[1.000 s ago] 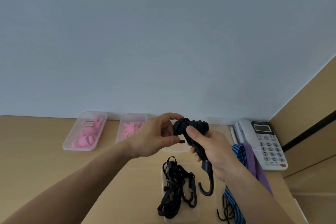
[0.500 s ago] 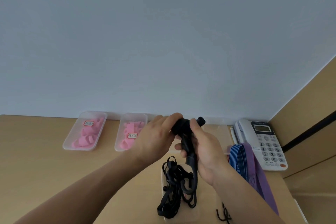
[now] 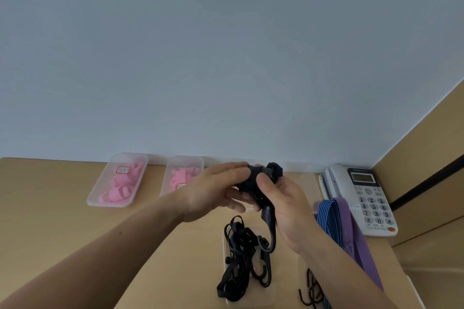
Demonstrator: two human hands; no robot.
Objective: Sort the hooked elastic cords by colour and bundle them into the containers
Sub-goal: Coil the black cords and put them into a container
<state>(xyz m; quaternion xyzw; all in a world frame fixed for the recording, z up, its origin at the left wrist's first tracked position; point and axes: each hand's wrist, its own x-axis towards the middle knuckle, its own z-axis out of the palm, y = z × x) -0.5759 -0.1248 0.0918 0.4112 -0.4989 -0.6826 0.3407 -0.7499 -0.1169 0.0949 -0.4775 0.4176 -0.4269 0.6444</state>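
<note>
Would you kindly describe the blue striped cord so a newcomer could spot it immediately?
Start at the white desk phone at the right end of the table. Lying just left of it, alongside a plain purple strap, is the blue striped cord; it alone carries fine pale lengthwise stripes.

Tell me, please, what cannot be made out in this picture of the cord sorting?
Head view:
- The black cord's winding: covered by the left hand and right hand.
- The left hand's grip: motion-blurred.
- The tray labels: too small to read.
- The striped cord's lower end: cut off by the bottom edge.
</note>
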